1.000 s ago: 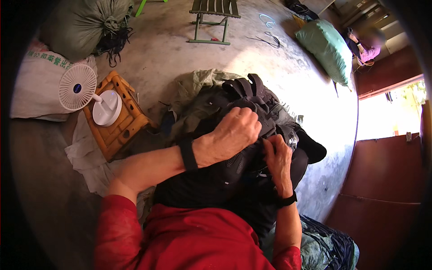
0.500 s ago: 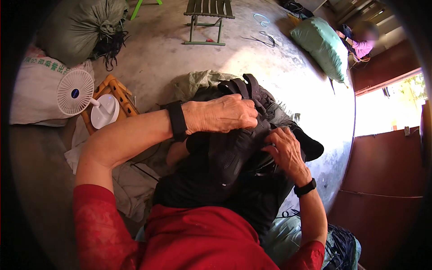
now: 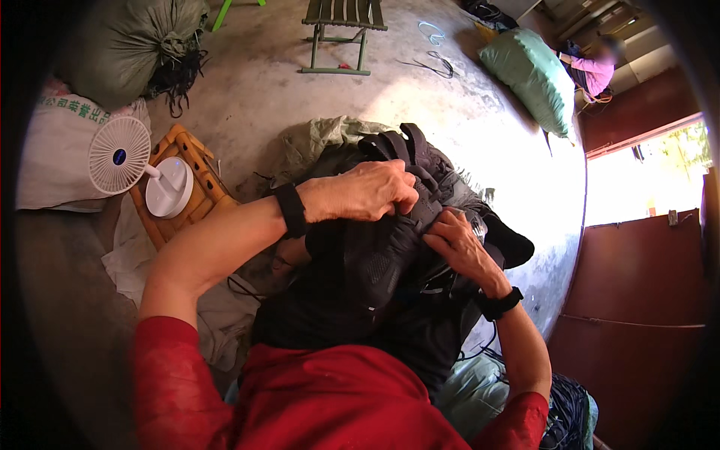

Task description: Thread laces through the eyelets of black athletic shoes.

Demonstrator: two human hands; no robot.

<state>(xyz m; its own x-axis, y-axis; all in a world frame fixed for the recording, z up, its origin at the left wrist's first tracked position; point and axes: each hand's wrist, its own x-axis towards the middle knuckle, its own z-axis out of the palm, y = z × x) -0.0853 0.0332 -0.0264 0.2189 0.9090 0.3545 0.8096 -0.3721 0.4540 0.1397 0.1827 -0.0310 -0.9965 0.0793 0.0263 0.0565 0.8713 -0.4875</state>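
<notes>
A black padded fabric piece (image 3: 375, 262) with textured mesh patches lies over my lap. I cannot make out its exact kind. My left hand (image 3: 371, 193) is closed in a pinch at its upper edge, the wrist in a black band. Close by on the right, my right hand (image 3: 456, 241) has its fingers bent and pressed together on the same black fabric; its fingertips are partly hidden. Just beyond both hands rises a heap of similar black pieces with looped straps (image 3: 412, 146), on a crumpled olive sack (image 3: 330, 133).
A white fan (image 3: 169, 187) stands on a bamboo stool (image 3: 210, 176) at my left. Stuffed sacks (image 3: 124, 52) lie behind it. A folding stool (image 3: 341, 37) is ahead. Far right, a person in pink (image 3: 596, 75) sits past a green sack (image 3: 529, 79). Blue-green cloth (image 3: 472, 397) lies by my right arm.
My left hand has drawn slightly left, its fingers now lower at the fabric's edge. My right hand has shifted left, closing its fingers on the black piece.
</notes>
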